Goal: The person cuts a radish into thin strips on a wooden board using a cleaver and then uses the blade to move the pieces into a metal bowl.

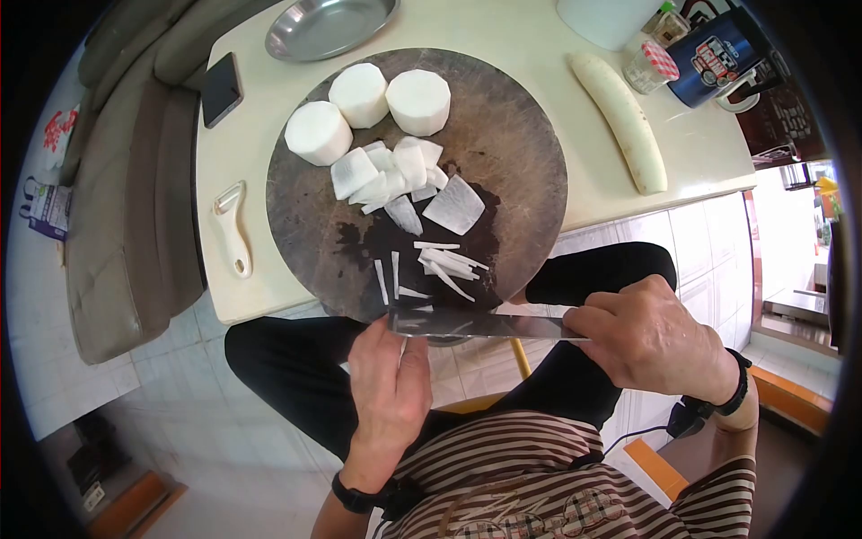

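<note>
My right hand (pixel 642 337) grips the handle of a kitchen knife (pixel 485 323), whose broad blade points left at the near edge of a round wooden chopping board (pixel 521 171). By the blade's far end, my left hand (pixel 391 382) has its fingers curled together; what they pinch is mostly hidden, with only a sliver of white showing. Just beyond the blade lie thin white radish strips (pixel 449 265). Behind them are a flat radish slice (pixel 455 206) and a heap of overlapping slices (pixel 382 175). Three thick peeled radish chunks (pixel 359 96) stand at the back of the board.
On the table (pixel 247 153) lie a peeler (pixel 233 229) and a phone (pixel 222 90) at left. A metal dish (pixel 330 29) sits at the back. Along the right are a long whole radish (pixel 620 121), a jar (pixel 650 67) and a blue container (pixel 714 56).
</note>
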A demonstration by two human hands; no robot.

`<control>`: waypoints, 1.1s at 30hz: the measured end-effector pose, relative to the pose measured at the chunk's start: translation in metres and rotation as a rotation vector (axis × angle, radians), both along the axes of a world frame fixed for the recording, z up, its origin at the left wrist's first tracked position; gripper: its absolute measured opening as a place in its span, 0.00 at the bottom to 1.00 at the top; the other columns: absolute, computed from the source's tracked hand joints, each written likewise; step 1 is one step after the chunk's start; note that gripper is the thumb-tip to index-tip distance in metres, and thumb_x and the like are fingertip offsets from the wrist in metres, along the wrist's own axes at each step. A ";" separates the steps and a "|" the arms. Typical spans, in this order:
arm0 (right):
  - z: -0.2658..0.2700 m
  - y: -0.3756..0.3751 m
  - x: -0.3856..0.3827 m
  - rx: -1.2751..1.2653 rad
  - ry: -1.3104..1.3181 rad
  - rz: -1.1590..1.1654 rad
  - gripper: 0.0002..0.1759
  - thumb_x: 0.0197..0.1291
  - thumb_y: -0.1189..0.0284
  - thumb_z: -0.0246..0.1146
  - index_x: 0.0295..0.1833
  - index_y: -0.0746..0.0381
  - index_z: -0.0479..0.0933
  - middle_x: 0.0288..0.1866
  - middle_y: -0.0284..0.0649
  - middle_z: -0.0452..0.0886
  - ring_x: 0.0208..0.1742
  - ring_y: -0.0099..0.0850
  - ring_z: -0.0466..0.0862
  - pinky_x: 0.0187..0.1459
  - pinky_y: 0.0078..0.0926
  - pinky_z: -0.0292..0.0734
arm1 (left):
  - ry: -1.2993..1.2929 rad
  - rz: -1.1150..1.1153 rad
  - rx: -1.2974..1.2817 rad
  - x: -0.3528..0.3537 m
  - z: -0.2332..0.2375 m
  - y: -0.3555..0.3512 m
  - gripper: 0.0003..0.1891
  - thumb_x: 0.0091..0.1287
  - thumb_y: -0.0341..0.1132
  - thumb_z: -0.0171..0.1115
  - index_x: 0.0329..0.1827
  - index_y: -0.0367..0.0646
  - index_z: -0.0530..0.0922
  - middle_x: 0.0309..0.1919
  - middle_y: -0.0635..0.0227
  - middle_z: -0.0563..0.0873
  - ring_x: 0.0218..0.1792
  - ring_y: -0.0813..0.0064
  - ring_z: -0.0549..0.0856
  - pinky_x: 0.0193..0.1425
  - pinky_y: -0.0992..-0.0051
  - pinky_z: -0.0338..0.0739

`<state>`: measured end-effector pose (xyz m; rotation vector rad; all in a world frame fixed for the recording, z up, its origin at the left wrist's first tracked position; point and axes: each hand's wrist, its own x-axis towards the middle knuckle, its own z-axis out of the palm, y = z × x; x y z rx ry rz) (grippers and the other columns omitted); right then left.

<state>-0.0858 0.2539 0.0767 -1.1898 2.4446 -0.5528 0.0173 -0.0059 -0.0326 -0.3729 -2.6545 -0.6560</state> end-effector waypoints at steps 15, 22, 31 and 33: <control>0.003 -0.015 -0.008 0.072 0.006 0.157 0.08 0.48 0.77 0.64 0.32 0.67 0.72 0.26 0.42 0.75 0.24 0.39 0.82 0.23 0.34 0.74 | -0.046 -0.017 -0.032 0.004 0.003 -0.001 0.14 0.55 0.16 0.66 0.46 0.25 0.81 0.52 0.46 0.81 0.51 0.44 0.82 0.53 0.52 0.77; -0.006 -0.045 -0.008 0.028 0.063 0.234 0.07 0.48 0.76 0.64 0.29 0.68 0.73 0.26 0.43 0.78 0.25 0.34 0.84 0.22 0.31 0.76 | -0.009 -0.004 -0.075 0.006 0.002 -0.001 0.17 0.56 0.16 0.66 0.50 0.28 0.83 0.51 0.48 0.82 0.51 0.41 0.82 0.57 0.46 0.76; -0.006 -0.017 0.011 -0.083 0.036 0.051 0.10 0.44 0.78 0.65 0.32 0.68 0.73 0.24 0.42 0.74 0.22 0.35 0.82 0.21 0.31 0.74 | -0.010 -0.010 -0.010 0.005 0.003 -0.007 0.18 0.55 0.20 0.71 0.50 0.30 0.84 0.50 0.52 0.84 0.51 0.48 0.83 0.59 0.49 0.75; -0.011 -0.012 0.012 -0.136 0.027 -0.068 0.10 0.43 0.81 0.65 0.33 0.67 0.73 0.25 0.42 0.74 0.22 0.37 0.81 0.20 0.32 0.73 | -0.015 -0.002 0.051 0.000 0.007 -0.006 0.18 0.54 0.21 0.71 0.50 0.31 0.84 0.49 0.53 0.84 0.50 0.50 0.82 0.56 0.53 0.75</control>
